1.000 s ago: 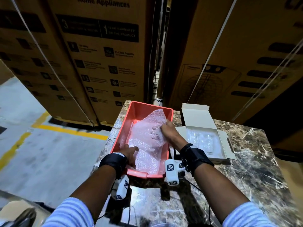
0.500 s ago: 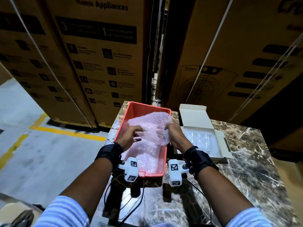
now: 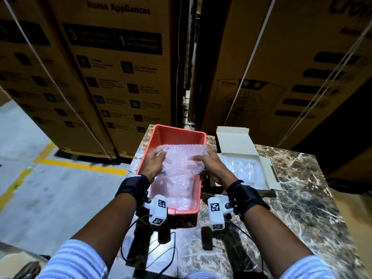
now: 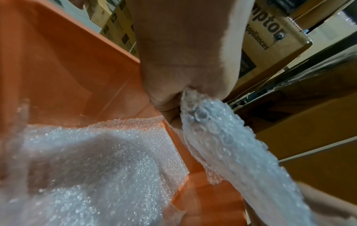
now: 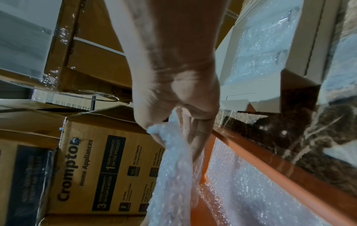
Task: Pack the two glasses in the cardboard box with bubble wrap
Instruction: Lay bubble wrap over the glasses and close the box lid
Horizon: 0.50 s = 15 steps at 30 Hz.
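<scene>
A sheet of bubble wrap is lifted above the red tray. My left hand grips its left edge and my right hand grips its right edge. The left wrist view shows my fingers pinching the bubble wrap; the right wrist view shows the same pinch on the bubble wrap. More bubble wrap lies in the tray. To the right the small white cardboard box stands open, with two clear glasses lying on bubble wrap inside it.
The tray and box sit on a dark marble table. Tall brown appliance cartons stand close behind the table. The grey floor with a yellow line is to the left. Cables hang from my wrist cameras.
Both hands have taken hold of one bubble wrap sheet and raised it out of the tray. The left hand came up from the tray's near end to the sheet's left edge.
</scene>
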Available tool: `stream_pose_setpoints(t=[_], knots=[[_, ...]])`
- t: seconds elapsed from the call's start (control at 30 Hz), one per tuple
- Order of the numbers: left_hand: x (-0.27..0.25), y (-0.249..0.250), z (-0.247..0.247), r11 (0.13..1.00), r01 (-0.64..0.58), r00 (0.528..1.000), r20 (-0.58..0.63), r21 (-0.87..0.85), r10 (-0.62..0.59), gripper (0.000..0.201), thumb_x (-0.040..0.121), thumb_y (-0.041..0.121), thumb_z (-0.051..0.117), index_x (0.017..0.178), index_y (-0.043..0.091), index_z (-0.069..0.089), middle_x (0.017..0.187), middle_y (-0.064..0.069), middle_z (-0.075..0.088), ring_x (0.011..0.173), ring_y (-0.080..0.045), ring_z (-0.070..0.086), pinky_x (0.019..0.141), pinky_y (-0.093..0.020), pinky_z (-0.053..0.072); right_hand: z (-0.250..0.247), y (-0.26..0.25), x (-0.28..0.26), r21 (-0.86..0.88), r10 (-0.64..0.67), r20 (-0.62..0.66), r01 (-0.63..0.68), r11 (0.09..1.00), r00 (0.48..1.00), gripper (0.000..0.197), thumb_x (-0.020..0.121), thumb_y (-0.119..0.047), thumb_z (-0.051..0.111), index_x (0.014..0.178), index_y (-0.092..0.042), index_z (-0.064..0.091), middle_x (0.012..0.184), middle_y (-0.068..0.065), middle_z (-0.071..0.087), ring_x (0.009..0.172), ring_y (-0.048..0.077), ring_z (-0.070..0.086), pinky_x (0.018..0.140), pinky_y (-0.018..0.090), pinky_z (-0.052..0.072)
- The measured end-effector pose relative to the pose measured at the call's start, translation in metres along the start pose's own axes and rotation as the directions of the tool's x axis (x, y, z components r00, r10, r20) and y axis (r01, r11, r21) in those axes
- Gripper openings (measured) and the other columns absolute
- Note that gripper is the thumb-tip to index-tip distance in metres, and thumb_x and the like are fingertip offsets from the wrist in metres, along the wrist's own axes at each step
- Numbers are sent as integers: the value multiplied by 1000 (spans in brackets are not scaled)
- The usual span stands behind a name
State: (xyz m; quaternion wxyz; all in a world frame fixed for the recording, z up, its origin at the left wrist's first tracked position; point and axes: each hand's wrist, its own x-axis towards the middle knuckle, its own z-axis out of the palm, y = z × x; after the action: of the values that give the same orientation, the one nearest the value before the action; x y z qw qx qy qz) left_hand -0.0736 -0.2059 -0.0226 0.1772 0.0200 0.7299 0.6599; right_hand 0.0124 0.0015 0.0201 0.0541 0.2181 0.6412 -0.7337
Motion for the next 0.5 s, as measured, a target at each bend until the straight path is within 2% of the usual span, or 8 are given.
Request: stream_pose_setpoints(t=[0.07,0.13,0.23,0.3,0.33,0.4,0.43,0.5], knots=[[1,0,-1,999,20,1000,-6,36,-20,27,109,31,49,113,7,60,73,-5,54,52,-16,41,45,-23,35,-1,4,1,-69,-23,25,24,997,999,64,86,11,58,141,-21,48,125,14,69,96,25,76,72,34,60],[1,2,-2,996,53,999,-5,69,-52,28,110,35,45,105,10,56,84,-12,46,56,-16,40,49,-26,32,-1,7,2,-89,-62,20,64,994,998,68,81,17,51,132,-26,55,125,14,69,104,29,72,73,37,60],[-2,7,-6,987,161,986,27,23,-162,35,110,43,38,109,14,59,92,-13,64,69,-23,60,58,-29,47,-2,8,4,-84,-123,-90,115,990,988,66,82,20,43,131,-21,60,121,12,71,109,32,70,83,49,62],[-2,3,-8,959,284,957,65,-20,-282,42,109,44,38,117,10,60,93,-14,69,69,-28,68,58,-32,57,-1,8,6,-101,-155,-168,140,985,973,58,88,16,41,127,-22,63,120,11,71,108,32,70,88,53,60],[0,-3,-9,948,317,945,80,29,-318,40,109,39,43,121,5,60,94,-16,68,69,-29,67,58,-32,56,-1,9,8,-109,-167,-197,148,983,966,56,90,12,42,127,-24,64,120,10,71,107,31,70,88,54,60],[1,-13,-12,902,297,929,126,313,-349,31,104,22,58,130,6,58,106,-21,67,71,-25,62,60,-28,50,-2,13,13,-119,-185,-228,161,980,956,58,89,6,43,132,-27,61,123,9,70,109,32,69,89,53,60],[-1,-17,-12,839,260,911,166,478,-377,35,98,18,66,132,10,59,120,-24,66,81,-27,65,61,-26,48,-1,14,15,-120,-189,-234,165,979,954,59,87,4,42,135,-27,59,125,10,68,109,33,68,91,55,59],[-5,-22,-10,676,155,864,233,721,-446,47,89,22,78,133,20,61,139,-19,57,113,-33,64,67,-27,50,4,12,13,-119,-182,-229,158,980,956,58,89,3,42,140,-24,54,125,7,65,108,32,67,94,57,56]])
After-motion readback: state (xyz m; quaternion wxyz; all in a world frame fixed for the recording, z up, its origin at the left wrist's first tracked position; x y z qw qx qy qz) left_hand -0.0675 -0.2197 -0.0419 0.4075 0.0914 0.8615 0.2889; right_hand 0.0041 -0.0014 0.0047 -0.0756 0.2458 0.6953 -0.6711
